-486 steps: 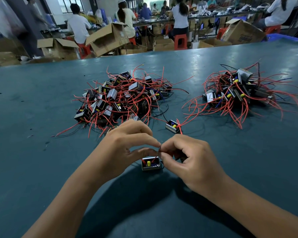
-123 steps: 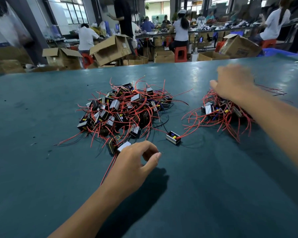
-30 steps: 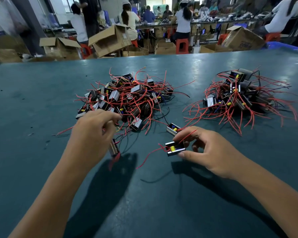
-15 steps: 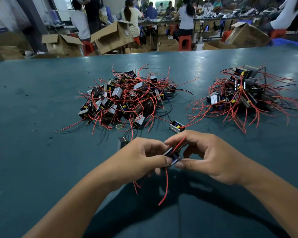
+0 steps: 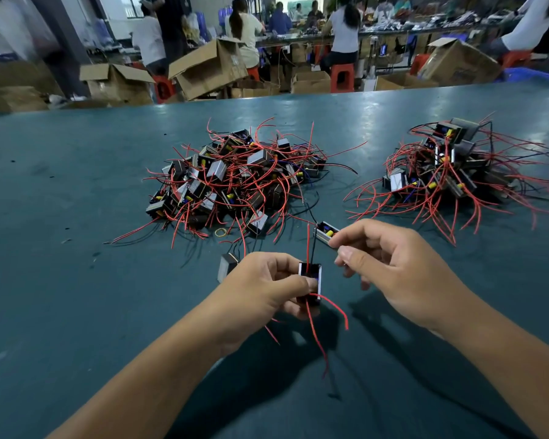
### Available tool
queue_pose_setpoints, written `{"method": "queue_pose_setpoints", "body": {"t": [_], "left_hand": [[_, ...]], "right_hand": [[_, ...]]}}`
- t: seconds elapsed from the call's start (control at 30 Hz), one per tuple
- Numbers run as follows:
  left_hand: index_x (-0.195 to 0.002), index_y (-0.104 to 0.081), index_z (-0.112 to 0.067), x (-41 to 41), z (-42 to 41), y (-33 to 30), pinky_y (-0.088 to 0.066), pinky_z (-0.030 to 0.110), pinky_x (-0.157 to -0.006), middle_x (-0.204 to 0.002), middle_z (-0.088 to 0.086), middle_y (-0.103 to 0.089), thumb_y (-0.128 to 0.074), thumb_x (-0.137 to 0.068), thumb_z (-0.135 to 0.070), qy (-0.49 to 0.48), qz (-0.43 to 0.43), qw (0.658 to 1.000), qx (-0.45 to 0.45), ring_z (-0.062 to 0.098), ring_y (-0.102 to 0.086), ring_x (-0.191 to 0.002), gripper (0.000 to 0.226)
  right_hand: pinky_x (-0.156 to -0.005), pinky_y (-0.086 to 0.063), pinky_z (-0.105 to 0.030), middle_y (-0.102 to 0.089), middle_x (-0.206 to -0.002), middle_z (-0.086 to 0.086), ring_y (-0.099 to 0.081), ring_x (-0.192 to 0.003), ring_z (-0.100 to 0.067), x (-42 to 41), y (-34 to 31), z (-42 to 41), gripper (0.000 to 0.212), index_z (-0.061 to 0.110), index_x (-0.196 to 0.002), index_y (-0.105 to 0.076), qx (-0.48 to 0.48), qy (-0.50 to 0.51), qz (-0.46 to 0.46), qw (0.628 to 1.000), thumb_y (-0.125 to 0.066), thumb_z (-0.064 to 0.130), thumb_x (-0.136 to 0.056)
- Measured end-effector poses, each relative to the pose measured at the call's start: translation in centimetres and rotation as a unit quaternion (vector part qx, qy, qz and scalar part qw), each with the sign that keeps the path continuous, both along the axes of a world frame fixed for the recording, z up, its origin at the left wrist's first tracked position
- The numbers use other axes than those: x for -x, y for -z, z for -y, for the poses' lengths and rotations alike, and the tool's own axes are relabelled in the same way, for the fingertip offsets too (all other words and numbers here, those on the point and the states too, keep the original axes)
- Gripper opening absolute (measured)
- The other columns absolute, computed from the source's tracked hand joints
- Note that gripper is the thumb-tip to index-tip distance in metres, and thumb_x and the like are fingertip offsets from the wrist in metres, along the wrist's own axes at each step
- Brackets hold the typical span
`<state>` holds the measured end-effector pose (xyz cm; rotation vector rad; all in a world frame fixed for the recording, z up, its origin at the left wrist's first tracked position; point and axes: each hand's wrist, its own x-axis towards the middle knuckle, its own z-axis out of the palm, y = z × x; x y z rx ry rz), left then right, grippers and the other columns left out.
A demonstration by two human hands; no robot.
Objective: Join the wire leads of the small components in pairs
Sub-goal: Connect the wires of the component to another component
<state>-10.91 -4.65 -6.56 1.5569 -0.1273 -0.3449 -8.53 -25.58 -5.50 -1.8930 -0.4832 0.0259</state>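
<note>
My left hand (image 5: 263,289) grips a small black and silver component (image 5: 311,280) above the table, thumb across its face. Red leads (image 5: 317,337) hang down from it and a red and a black lead stick up. My right hand (image 5: 393,270) hovers just to the right of it with fingers loosely curled, holding nothing I can see. A loose component (image 5: 325,232) lies on the table behind my right fingers. Another component (image 5: 226,266) lies left of my left hand. One large pile of components (image 5: 235,179) sits at centre and another pile (image 5: 450,166) at the right.
The work surface is a dark teal table (image 5: 76,280). A yellow rubber band (image 5: 220,231) lies near the centre pile. Beyond the far edge stand open cardboard boxes (image 5: 206,68), red stools and several people at benches.
My right hand has let go of the component and drawn slightly to the right. My left hand now holds it alone, turned upright, with its leads hanging down.
</note>
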Motion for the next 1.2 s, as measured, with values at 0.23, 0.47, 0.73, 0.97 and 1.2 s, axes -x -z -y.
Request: {"method": "queue_pose_setpoints", "body": {"t": [0.23, 0.47, 0.73, 0.97, 1.2], "left_hand": [[-0.106, -0.063, -0.011, -0.3, 1.3, 1.2, -0.06, 0.031, -0.068, -0.077, 0.006, -0.073, -0.068, -0.092, -0.008, -0.122, 0.025, 0.992, -0.014, 0.026, -0.075, -0.073, 0.015], [-0.107, -0.05, 0.008, -0.1, 2.1, 1.5, -0.061, 0.033, -0.069, -0.086, 0.024, -0.066, -0.067, -0.091, 0.002, -0.146, -0.003, 0.987, 0.061, 0.023, -0.07, -0.074, 0.024], [-0.103, -0.056, -0.012, -0.2, 1.3, 1.5, -0.057, 0.032, -0.09, -0.099, 0.004, -0.071, -0.08, -0.083, -0.01, -0.069, 0.029, 0.997, -0.013, 0.013, -0.071, -0.093, 0.031], [-0.093, -0.068, -0.03, -1.1, -2.2, 0.0, -0.052, 0.02, -0.072, -0.085, -0.014, -0.069, -0.081, -0.083, -0.026, -0.005, 0.22, 0.927, -0.305, 0.002, -0.064, -0.076, 0.016], [-0.091, -0.071, -0.026, -1.2, -2.3, 0.3, -0.041, 0.008, -0.067, -0.081, -0.015, -0.069, -0.077, -0.087, -0.024, 0.01, 0.232, 0.913, -0.335, -0.001, -0.062, -0.073, 0.008]], "right_hand": [[-0.072, -0.053, -0.02, -0.069, -0.091, 0.016, -0.067, -0.085, -0.003, 1.8, -1.1, -0.6, 0.047, 0.036, -0.098, -0.064, 0.072, 0.024, 0.008, 0.997, -0.062, 0.074, -0.07], [-0.071, -0.05, -0.018, -0.067, -0.088, 0.02, -0.065, -0.08, 0.003, 2.5, -1.0, -1.0, 0.032, 0.034, -0.103, -0.063, 0.23, 0.046, 0.063, 0.97, -0.075, 0.047, -0.076], [-0.08, -0.049, -0.034, -0.06, -0.106, 0.015, -0.06, -0.098, -0.011, 2.2, -0.8, -1.2, 0.033, 0.037, -0.116, -0.054, 0.403, 0.028, 0.177, 0.898, -0.051, 0.053, -0.087], [-0.085, -0.049, -0.03, -0.05, -0.116, 0.015, -0.05, -0.112, -0.005, 1.1, -0.9, 0.0, 0.034, 0.04, -0.127, -0.048, 0.488, -0.038, 0.194, 0.85, -0.044, 0.051, -0.096], [-0.086, -0.05, -0.033, -0.052, -0.115, 0.015, -0.051, -0.112, -0.008, 0.7, -0.4, 0.2, 0.035, 0.039, -0.126, -0.049, 0.494, -0.049, 0.199, 0.845, -0.043, 0.051, -0.094]]}}
